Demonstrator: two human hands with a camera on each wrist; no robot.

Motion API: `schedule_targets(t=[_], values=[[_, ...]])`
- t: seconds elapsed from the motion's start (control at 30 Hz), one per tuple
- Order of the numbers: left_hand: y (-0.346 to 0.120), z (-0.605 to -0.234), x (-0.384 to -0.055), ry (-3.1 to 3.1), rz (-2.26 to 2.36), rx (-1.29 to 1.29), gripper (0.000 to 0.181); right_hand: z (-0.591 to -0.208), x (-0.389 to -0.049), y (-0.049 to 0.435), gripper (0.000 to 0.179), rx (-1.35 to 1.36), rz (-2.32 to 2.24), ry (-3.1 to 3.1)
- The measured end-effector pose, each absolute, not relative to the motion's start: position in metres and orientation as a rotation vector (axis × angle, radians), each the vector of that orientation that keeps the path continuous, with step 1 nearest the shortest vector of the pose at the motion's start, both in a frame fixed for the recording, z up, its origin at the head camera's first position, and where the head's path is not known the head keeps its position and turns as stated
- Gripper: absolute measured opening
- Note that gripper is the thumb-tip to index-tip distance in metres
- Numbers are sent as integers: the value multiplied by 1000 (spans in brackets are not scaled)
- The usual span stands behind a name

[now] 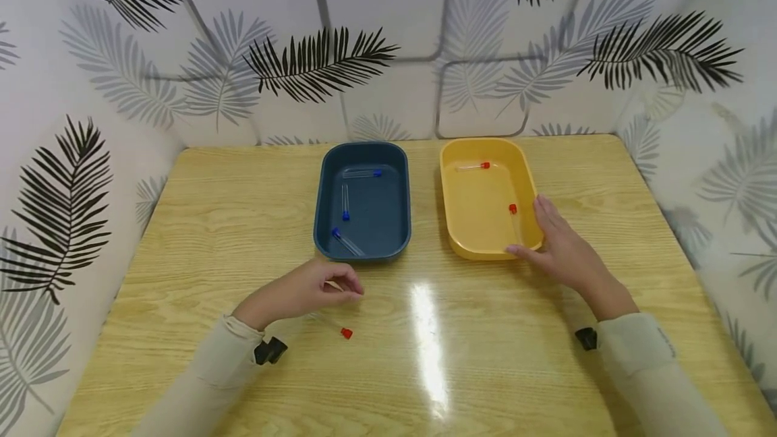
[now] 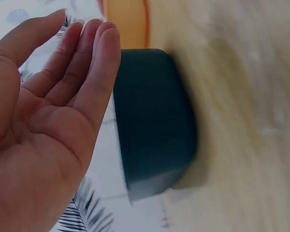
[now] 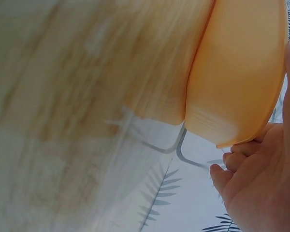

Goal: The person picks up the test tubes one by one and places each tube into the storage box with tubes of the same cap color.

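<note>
My left hand [image 1: 322, 286] hovers over the table just in front of the blue bin [image 1: 318, 221], fingers loosely bent and holding nothing. In the left wrist view its palm and fingers show bare beside the bin's outer wall [image 2: 154, 121]. Beneath that hand lies a clear tube with a red cap [image 1: 347, 333], partly hidden. At the near right corner of the yellow bin [image 1: 479, 221] is my right hand [image 1: 564, 251], thumb spread to the front rim and fingers along the right side. Two red-capped tubes lie in that bin, one with its cap [image 1: 512, 208] toward the back.
Inside the blue bin are several clear tubes with blue caps [image 1: 346, 216]. Both bins stand side by side toward the back of the wooden table [image 1: 243, 214]. A leaf-patterned cloth [image 1: 388, 100] rises behind and at both sides.
</note>
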State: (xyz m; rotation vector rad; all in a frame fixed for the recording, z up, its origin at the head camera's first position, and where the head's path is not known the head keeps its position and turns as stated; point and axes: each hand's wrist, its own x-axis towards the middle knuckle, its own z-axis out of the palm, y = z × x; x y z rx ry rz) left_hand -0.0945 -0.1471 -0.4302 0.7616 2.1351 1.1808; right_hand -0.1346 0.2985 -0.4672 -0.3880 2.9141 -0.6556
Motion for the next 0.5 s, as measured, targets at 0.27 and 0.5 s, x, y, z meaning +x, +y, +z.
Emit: schedule_targets(t=[0.27, 0.5], values=[[-174, -454, -76, 2286, 986, 704, 17, -468, -135, 297, 104, -367, -637, 2907], [-184, -458, -72, 2356, 800, 767, 20, -466, -136, 298, 104, -363, -638, 2897]])
